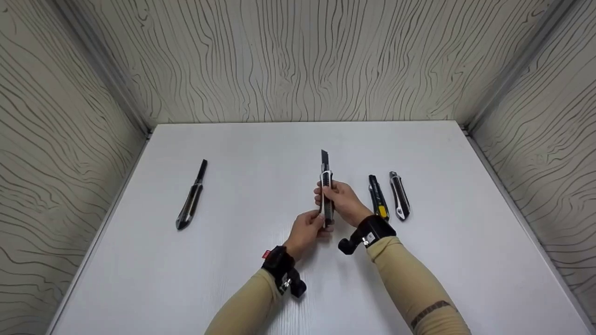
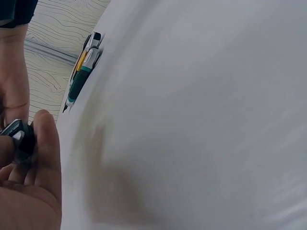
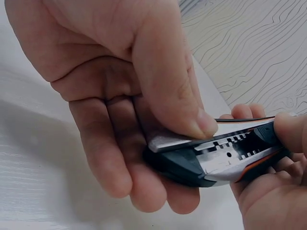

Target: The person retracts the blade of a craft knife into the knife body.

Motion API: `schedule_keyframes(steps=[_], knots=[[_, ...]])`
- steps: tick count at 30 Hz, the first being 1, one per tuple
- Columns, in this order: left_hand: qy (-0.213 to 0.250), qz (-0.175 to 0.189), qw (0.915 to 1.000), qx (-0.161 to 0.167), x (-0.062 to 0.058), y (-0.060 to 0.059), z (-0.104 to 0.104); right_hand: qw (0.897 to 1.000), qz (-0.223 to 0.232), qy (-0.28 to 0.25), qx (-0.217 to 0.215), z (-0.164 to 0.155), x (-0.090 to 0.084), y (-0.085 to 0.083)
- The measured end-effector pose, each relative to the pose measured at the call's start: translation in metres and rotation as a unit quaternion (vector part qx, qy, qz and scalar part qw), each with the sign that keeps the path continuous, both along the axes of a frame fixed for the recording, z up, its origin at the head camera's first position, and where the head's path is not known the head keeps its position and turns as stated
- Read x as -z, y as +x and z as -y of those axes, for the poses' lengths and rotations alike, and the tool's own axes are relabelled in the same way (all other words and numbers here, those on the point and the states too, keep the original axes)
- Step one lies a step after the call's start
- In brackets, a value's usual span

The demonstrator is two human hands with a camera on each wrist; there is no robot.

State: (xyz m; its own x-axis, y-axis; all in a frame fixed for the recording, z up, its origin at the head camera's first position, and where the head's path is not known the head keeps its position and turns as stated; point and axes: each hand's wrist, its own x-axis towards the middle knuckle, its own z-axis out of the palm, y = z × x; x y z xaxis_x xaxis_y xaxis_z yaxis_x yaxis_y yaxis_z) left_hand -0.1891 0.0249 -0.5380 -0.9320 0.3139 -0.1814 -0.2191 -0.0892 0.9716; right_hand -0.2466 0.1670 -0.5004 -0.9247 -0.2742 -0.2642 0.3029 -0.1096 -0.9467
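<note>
Above the white table [image 1: 233, 288], both hands grip one utility knife [image 1: 327, 195]: left hand [image 1: 307, 231] the rear, right hand [image 1: 342, 199] the middle; stiff, light, blade exposed, so hold the body.

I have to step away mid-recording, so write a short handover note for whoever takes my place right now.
Left hand grips the rear end of the utility knife; right hand holds its middle, thumb on the slider.
The knife is held above the white table, blade out and pointing away.
Another knife lies at the left with its blade out; a yellow-tipped knife and a black-and-silver knife lie at the right, apparently retracted.
Done: one knife seems handled.
Left: probably the held one and the two on the right.
</note>
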Motion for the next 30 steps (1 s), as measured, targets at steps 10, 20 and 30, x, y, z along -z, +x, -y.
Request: schedule_keyframes(steps=[10,20,30], knots=[[-0.004,0.005,1.0,-0.004,0.0009,-0.0023,-0.0001,1.0,-0.006,-0.008,-0.009,-0.0018,0.0002,-0.0007],[-0.004,0.009,0.9999,-0.005,0.0003,-0.002,0.0005,1.0,-0.009,0.005,-0.012,-0.0018,-0.0006,0.0007],[-0.001,0.022,0.9998,0.0,0.0012,-0.0025,-0.0017,1.0,-0.015,0.009,-0.021,-0.0059,0.0012,0.0029]])
